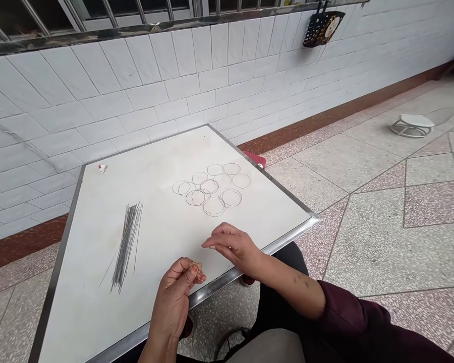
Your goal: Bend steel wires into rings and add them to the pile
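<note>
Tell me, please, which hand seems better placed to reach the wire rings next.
Probably the right hand: it is nearer the wire rings, while the left hand pinches a thin wire.

We had a gap right of the wire bundle (126, 247), up to the wire rings (211, 192); a tiled wall (144, 108) stood beyond the bundle.

The person wears a deep maroon sleeve (348, 312), darkening toward the shoulder and bunched in soft folds near the elbow, with the right forearm (287, 285) bare below it and marked by two small spots, black trousers (272, 302), and a bare left hand (174, 297) and right hand (236, 247).
</note>
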A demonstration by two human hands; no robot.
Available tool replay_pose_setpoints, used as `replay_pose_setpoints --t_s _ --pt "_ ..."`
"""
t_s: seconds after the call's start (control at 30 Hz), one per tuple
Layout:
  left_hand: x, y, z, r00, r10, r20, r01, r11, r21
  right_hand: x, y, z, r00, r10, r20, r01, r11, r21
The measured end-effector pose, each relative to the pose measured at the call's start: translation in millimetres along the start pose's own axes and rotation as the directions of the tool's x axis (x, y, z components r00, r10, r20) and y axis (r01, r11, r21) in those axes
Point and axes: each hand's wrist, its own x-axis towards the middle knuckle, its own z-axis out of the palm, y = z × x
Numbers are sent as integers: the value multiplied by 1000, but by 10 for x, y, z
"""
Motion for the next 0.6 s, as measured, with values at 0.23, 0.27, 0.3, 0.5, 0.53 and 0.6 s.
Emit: replay_pose_setpoints --t_s 0.23,0.27,0.3,0.5,0.53,0.6 --pt "51 -37 5 998 -48 46 47 999 10 -31 52 -21 999 33 8 -34 997 67" --pt "61 -44 8 998 -45 43 45 999 8 -34 60 -15 999 46 11 -47 996 74" --pt "69 -50 12 999 -40 37 40 999 5 -37 63 -9 998 60 16 -61 995 79" --pt "69 -92 61 999 18 -36 -20 999 -49 -65 4 34 997 68 19 -69 997 20" --pt "66 -99 76 998 22 -55 -26 997 -70 -69 -9 38 998 65 8 -65 998 -7" --pt "58 -112 113 995 25 -99 -37 992 -120 -72 -31 41 998 65 -9 -66 996 -67"
